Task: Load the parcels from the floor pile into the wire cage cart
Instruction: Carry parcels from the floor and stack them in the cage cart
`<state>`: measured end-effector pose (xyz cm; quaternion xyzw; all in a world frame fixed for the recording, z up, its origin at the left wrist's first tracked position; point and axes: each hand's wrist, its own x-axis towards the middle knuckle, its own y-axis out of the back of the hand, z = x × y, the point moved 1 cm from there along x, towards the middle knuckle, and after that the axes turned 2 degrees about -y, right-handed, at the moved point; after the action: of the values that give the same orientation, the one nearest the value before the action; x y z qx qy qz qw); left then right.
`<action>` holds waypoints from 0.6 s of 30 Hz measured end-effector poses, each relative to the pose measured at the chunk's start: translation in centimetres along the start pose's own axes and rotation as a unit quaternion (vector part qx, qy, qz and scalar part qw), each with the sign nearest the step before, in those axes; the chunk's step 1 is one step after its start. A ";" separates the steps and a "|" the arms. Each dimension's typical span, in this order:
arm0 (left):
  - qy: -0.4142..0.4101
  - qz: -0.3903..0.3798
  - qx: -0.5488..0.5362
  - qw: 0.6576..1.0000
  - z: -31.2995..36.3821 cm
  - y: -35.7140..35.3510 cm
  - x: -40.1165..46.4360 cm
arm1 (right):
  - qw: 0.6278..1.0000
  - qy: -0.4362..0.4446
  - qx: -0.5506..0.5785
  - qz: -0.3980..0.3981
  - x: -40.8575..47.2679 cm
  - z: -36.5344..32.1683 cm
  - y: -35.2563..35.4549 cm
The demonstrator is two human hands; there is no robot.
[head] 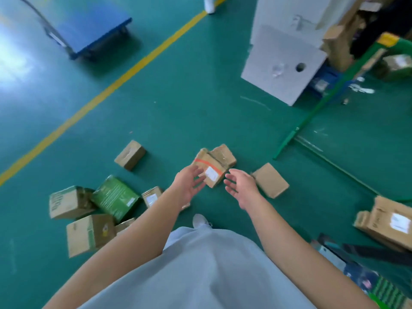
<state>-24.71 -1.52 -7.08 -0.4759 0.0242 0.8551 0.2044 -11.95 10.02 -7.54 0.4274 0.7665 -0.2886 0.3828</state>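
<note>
Left hand (189,182) and right hand (242,186) spread empty, flanking taped parcel (210,169), green floor (178,97)

Green painted floor (189,112), glossy, with a yellow line (124,74) running diagonally from lower left to top centre. Blue platform trolley (89,30) at upper left, beyond the line. Bright light glare on floor at far left edge. Large white cardboard sheet (283,63) with a round hole, upper right, leaning among brown cardboard scraps. Green metal rail (323,101) slanting across right side.
</note>
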 end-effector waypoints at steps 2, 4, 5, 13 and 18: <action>-0.006 0.037 -0.045 0.998 2.4 3.4 1.0 | 0.999 -0.013 -0.034 -0.028 1.4 -0.3 -4.8; -0.003 0.066 -0.080 0.995 4.1 6.7 1.7 | 0.996 -0.025 -0.068 -0.056 2.4 -0.6 -9.0; 0.000 0.077 -0.096 0.992 4.4 8.0 2.0 | 0.994 -0.028 -0.081 -0.066 2.8 -0.7 -10.6; 0.024 0.163 -0.243 0.956 4.6 15.7 2.9 | 0.972 -0.071 -0.186 -0.125 5.0 -0.3 -20.9; 0.041 0.223 -0.299 0.927 6.1 19.6 4.5 | 0.950 -0.107 -0.249 -0.156 7.3 -0.2 -27.5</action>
<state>-38.99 -16.51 -10.49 -0.5319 -0.1189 0.8259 -0.1442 -38.59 0.48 -10.37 0.1598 0.8256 -0.1887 0.5071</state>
